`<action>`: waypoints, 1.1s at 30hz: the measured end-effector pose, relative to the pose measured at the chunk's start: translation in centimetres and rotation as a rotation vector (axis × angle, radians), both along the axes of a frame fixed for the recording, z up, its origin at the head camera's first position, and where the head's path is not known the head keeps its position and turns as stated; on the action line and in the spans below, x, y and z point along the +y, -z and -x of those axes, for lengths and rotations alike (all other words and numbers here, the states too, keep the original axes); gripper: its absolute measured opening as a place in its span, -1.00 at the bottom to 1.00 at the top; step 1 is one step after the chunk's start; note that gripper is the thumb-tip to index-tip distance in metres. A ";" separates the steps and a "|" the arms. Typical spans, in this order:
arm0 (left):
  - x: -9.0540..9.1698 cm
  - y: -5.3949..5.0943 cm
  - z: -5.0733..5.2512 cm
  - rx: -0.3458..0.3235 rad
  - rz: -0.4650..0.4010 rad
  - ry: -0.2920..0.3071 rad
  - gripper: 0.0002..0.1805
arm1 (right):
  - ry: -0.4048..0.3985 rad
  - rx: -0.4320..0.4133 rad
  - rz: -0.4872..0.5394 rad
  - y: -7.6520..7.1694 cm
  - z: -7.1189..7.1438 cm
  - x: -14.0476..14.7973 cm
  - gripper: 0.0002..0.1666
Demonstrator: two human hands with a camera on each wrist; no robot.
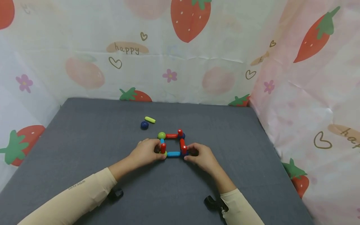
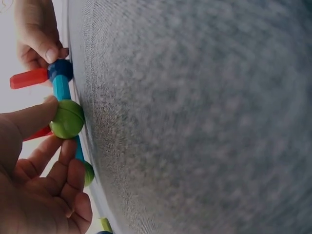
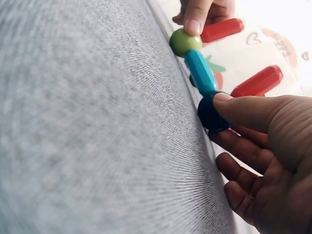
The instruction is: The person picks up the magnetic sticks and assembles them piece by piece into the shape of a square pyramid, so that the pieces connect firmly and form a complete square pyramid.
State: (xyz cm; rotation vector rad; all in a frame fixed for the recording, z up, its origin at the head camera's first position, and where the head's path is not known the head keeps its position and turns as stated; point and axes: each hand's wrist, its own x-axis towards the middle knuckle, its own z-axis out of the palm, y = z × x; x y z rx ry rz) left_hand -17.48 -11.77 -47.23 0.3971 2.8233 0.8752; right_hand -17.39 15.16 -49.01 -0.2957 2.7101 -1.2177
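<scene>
A square of rods and balls lies on the grey cloth. At its front left corner my left hand pinches a green ball between thumb and fingers. My right hand holds the navy ball at the front right corner the same way. A blue rod joins these two balls. Red rods stand upright on both, and another red rod rises from the back right navy ball. The back left green ball has none. Red rods form the back and right sides; the left side is blue.
Behind the square, to the left, lie a loose navy ball and a yellow-green rod. The grey-covered table meets a strawberry-print curtain at the back and sides.
</scene>
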 end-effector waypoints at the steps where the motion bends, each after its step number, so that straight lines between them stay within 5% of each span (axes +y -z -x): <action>1: -0.1 0.0 0.0 -0.001 0.001 0.006 -0.68 | 0.000 0.005 -0.002 0.1 0.0 0.0 -0.59; 10: -1.1 -0.7 0.9 -0.051 0.034 0.125 -0.70 | -0.011 0.020 0.017 0.4 0.0 0.1 -0.61; 17: -2.2 -2.3 1.6 -0.012 0.131 0.274 -0.72 | -0.018 0.015 0.022 0.5 0.1 0.3 -0.62; 26: -3.7 -4.8 3.4 0.062 0.128 0.271 -0.71 | -0.019 0.021 0.031 0.4 -0.1 0.3 -0.62; 33: -5.1 -5.2 5.9 0.167 0.072 0.222 -0.71 | -0.018 0.021 0.030 0.5 0.1 0.4 -0.63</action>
